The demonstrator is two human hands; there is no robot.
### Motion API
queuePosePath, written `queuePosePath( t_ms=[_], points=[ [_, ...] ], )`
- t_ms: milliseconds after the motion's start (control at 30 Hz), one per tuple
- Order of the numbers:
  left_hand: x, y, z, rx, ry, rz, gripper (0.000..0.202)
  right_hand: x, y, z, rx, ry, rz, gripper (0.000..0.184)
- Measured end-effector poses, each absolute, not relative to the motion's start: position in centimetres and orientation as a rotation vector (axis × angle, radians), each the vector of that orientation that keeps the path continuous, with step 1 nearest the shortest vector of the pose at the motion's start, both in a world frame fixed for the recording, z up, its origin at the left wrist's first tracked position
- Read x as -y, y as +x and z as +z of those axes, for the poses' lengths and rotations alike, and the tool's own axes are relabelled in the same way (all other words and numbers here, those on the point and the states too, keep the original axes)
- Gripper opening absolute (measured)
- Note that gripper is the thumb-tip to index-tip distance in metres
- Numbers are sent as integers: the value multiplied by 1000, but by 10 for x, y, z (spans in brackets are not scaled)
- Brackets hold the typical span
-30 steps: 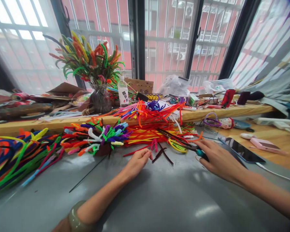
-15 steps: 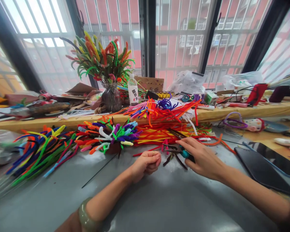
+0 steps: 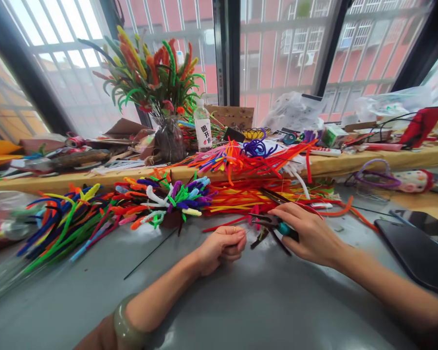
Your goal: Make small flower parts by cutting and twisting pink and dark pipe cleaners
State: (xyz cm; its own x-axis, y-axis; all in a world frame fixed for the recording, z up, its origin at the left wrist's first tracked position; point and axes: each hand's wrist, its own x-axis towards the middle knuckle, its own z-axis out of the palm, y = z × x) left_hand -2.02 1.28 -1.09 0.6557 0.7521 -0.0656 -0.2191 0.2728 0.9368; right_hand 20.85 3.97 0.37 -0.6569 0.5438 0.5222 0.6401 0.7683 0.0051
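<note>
Grey tabletop (image 3: pixel 204 311); above it, pliers (image 3: pixel 269 221), presumably stiff, modestly weighty, best taken by teal handles (image 3: pixel 287 230), within my curled right hand (image 3: pixel 308 236); left hand (image 3: pixel 224 248) nearby, fisted, contents unclear.

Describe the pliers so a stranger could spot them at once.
Over the grey table, find the right-hand grip, right of centre. It holds the pliers, nose pointing left; their partly teal handle sets them apart from the red and orange stems behind.
</note>
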Motion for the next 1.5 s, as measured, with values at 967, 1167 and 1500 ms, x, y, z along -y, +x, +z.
queuePosePath(
  t_ms=[967, 1167, 1500],
  points=[
    [-4, -15, -22, -1469, 2347, 1404, 26, -44, 208, -4, 2370, -968, -77, 38],
    [-3, -17, -24, -1523, 2578, 1480, 24, -38, 205, -4, 2334, -1008, -138, 35],
    [-2, -15, -22, -1242, 2367, 1538, 19, -37, 209, 11, 2416, -883, 286, 35]
  ],
)
